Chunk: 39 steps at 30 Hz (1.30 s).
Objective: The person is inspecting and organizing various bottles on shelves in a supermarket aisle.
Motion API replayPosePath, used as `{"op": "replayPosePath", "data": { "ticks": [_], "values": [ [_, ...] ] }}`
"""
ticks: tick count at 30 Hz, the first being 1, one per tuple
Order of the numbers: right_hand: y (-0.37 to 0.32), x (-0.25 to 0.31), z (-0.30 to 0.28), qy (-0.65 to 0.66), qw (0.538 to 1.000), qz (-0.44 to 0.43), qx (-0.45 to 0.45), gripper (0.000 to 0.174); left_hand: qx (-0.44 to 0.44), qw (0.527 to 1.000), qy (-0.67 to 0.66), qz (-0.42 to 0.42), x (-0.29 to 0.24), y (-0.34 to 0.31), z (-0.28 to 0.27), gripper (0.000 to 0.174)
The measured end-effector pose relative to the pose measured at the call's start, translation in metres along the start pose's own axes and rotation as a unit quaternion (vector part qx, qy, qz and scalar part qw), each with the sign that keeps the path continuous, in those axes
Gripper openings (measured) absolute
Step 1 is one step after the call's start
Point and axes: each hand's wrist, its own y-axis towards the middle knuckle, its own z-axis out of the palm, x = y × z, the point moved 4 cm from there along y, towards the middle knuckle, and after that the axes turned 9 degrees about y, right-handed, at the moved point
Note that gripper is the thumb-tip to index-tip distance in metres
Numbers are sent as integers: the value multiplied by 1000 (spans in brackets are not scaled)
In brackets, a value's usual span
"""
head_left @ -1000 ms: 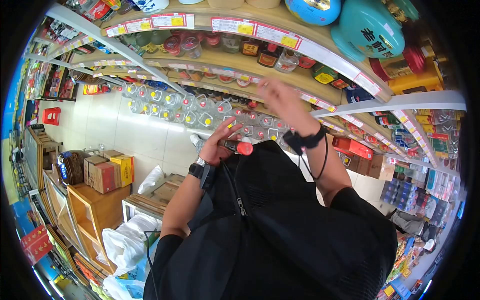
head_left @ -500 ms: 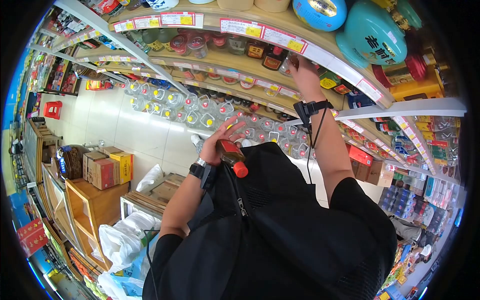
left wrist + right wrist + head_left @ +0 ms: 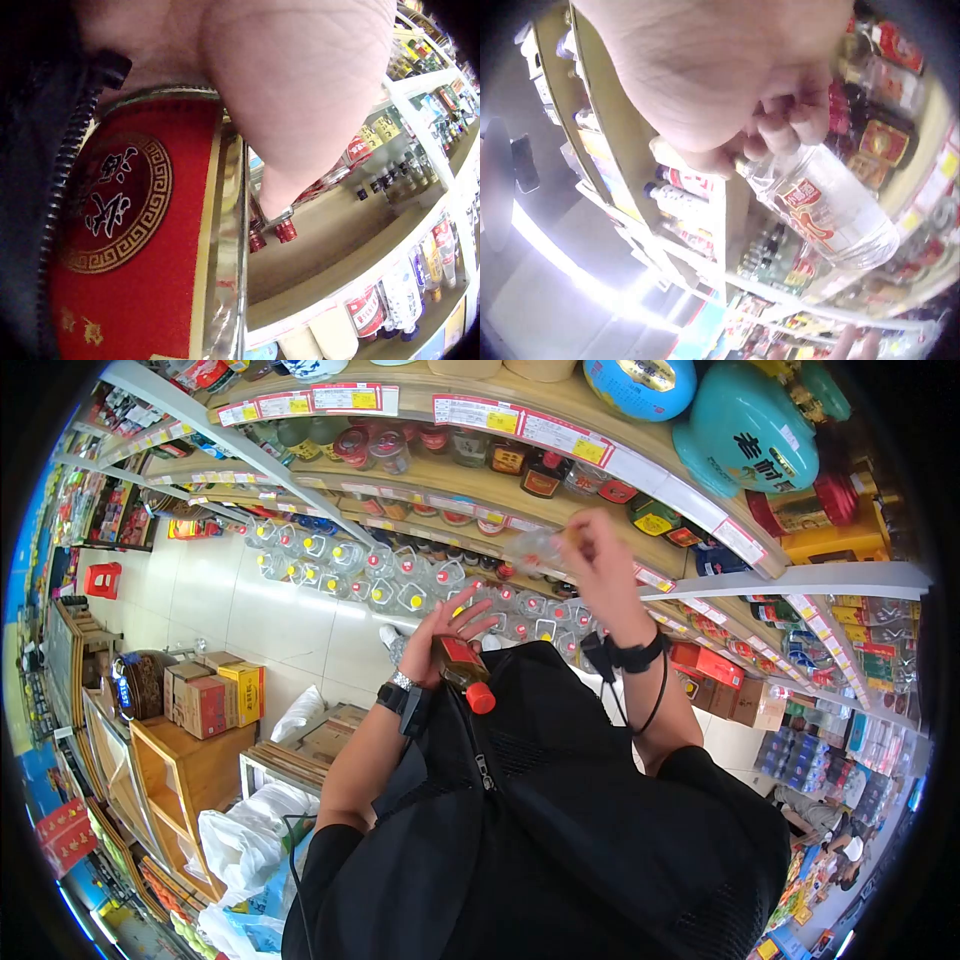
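In the head view my left hand point(image 3: 428, 638) holds a small flat liquor bottle point(image 3: 460, 658) with amber contents close to my chest. Its orange-red cap points toward my body, and a couple of fingers stick out straight past it. The left wrist view shows its red label point(image 3: 135, 247) with a gold ring pattern. My right hand point(image 3: 606, 570) is raised before the shelves and grips a clear glass liquor bottle point(image 3: 535, 550) by its neck. Fingers curl round its top in the right wrist view, where the bottle point(image 3: 840, 217) bears red and white print.
Curved wooden shelves point(image 3: 400, 480) of bottles with price tags run across the front. A big turquoise jar point(image 3: 750, 435) stands on the top shelf. Large clear jugs point(image 3: 345, 555) line the floor below. Cartons point(image 3: 205, 705) and a wooden cabinet point(image 3: 180, 770) are at left.
My right hand reached into the shelf and has come back toward me with the clear bottle. The bottle in my left hand has turned, so its label now shows from above.
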Motion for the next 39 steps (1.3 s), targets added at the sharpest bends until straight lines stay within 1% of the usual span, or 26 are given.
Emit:
{"op": "replayPosePath", "data": {
  "ticks": [2, 3, 5, 6, 8, 10, 12, 14, 15, 17, 18, 19, 20, 21, 23, 24, 25, 27, 29, 30, 31, 33, 34, 35, 37, 39],
  "values": [
    [-16, 11, 24, 127, 986, -12, 104, 32, -2, 1000, 4, -4, 0, 2, 3, 71],
    [-22, 14, 31, 127, 987, -11, 102, 32, -6, 1000, 5, -7, -1, 3, 5, 72],
    [-35, 19, 52, 146, 967, 4, 208, 31, -10, 1000, 7, -10, 1, 3, 1, 74],
    [-38, 24, 57, 146, 967, 4, 207, 31, -4, 1000, 18, -14, 6, 3, -9, 75],
    [-43, 32, 71, 174, 939, 34, 294, 31, 2, 999, 29, -18, 5, 3, -7, 77],
    [-45, 28, 81, 185, 935, 8, 302, 32, -97, 995, 34, -17, 5, 2, -8, 73],
    [-44, 29, 82, 195, 930, -21, 311, 33, -101, 994, 32, -32, 6, 1, -9, 68],
    [-43, 38, 81, 95, 916, -1, 391, 39, -104, 993, 30, -45, 7, 0, -15, 65],
    [-43, 41, 81, 95, 915, -2, 392, 39, -109, 992, 28, -47, 10, 0, -21, 62],
    [-44, 43, 83, 106, 915, 26, 389, 56, -115, 992, 25, -49, 11, -1, -24, 59],
    [-43, 44, 82, 107, 915, 26, 389, 56, -133, 990, 29, -36, 10, -1, -25, 58],
    [-43, 48, 80, 88, 911, -22, 401, 60, -151, 988, 33, -24, 9, -1, -26, 58],
    [-43, 53, 78, 70, 906, -70, 412, 65, -132, 991, 3, -13, 6, -1, -24, 57],
    [-42, 57, 76, 70, 906, -70, 412, 65, -132, 991, 3, -13, 5, -2, -21, 57],
    [-43, 65, 73, 36, 890, -68, 450, 65, -194, 980, -14, -34, 6, -5, -21, 57],
    [-44, 61, 75, 36, 890, -67, 449, 65, -145, 988, -42, -20, 9, 0, -26, 59],
    [-45, 53, 80, 21, 891, -85, 445, 59, -143, 989, -42, -21, 10, 2, -25, 59],
    [-48, 38, 89, 5, 894, -101, 437, 54, -199, 980, -9, -8, 9, 4, -28, 63],
    [-43, 27, 93, 95, 925, -75, 360, 45, -172, 984, -38, -16, 16, 9, -37, 62],
    [-42, 22, 91, 65, 937, -73, 335, 37, -154, 986, -60, -16, 20, 11, -40, 61],
    [-40, 22, 89, 65, 937, -73, 335, 37, -137, 987, -82, -16, 19, 13, -38, 61],
    [-31, 24, 74, 106, 953, -78, 274, 34, -115, 990, -81, 8, 15, 16, -34, 59],
    [-27, 25, 63, 70, 945, 63, 313, 29, -93, 992, -80, 33, 13, 16, -32, 58],
    [-27, 14, 61, 69, 944, 63, 315, 29, -95, 991, -83, 34, 14, 15, -34, 58],
    [-21, -13, 47, 184, 969, 43, 159, 32, -232, 962, -143, 31, 16, 10, -53, 52],
    [-9, -25, 24, 148, 977, 55, 144, 32, -226, 957, -174, 43, 20, 8, -64, 47]
  ]
}}
